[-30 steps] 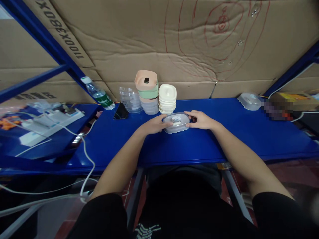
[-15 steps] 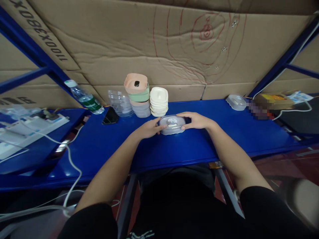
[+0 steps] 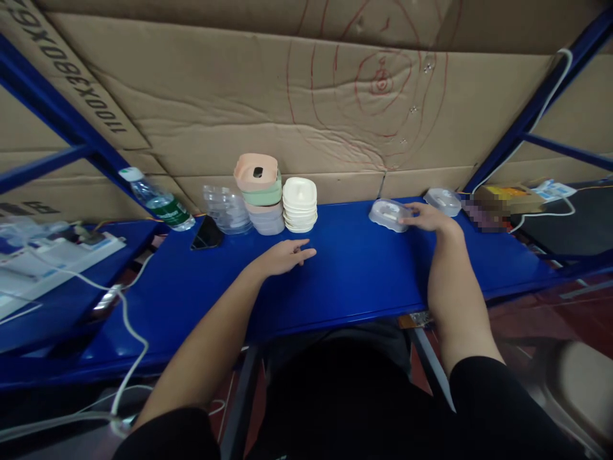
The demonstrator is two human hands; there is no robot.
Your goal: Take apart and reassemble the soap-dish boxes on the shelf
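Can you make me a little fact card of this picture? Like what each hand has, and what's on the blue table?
Left hand: holding nothing
Right hand: gripping a clear box
Stacks on table: clear, coloured, cream
Left of stacks: phone, bottle
Behind: cardboard with red rings

Upside-down "1100X380X" [image 3: 71,80] on cardboard strip [image 3: 135,138]

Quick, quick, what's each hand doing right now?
Left hand: open and holding nothing, fingers loosely bent.
Right hand: closed on the right end of a clear plastic container.
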